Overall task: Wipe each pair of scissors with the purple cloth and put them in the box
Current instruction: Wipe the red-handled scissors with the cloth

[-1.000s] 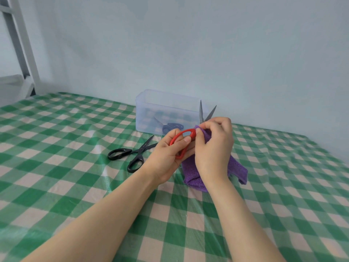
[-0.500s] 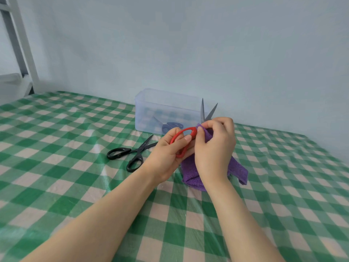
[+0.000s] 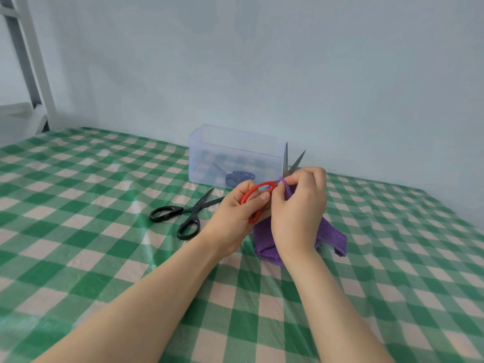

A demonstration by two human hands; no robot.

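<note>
**Hands**
- L hand (image 3: 235, 210): grips red scissors (image 3: 262, 184) by the handle. Thumb lies across the red loop and the fingers curl round it.
- R hand (image 3: 298, 213): fingers clenched on cloth (image 3: 335, 235), pinching it against the scissors approx. at the blade base. Thumb and forefinger tips meet next to the loop.

**Red scissors**
- Pos.: held off the table (image 3: 78, 231), between both hands, just in front of the box's right end.
- Blades point up and are spread in a narrow V. Tips stand clear above R hand.

**Cloth**
- Purple. Upper part is wrapped under R hand's fingers.
- Remainder hangs below R hand. Cannot tell if the lower fold touches the table.

**Box** (image 3: 235, 153)
- Clear plastic, no lid fitted, set at the rear near the wall.
- Blue scissors (image 3: 239, 177) lie inside on the bottom.

**Black scissors** (image 3: 183, 213)
- Flat on the table, left of L hand, in front of the box.
- Blades partly open with tips toward L hand and handles to the left. No hand contact.

**Misc.**
- Table has a green/white check cover.
- White frame (image 3: 34, 61) stands at far left.
</note>
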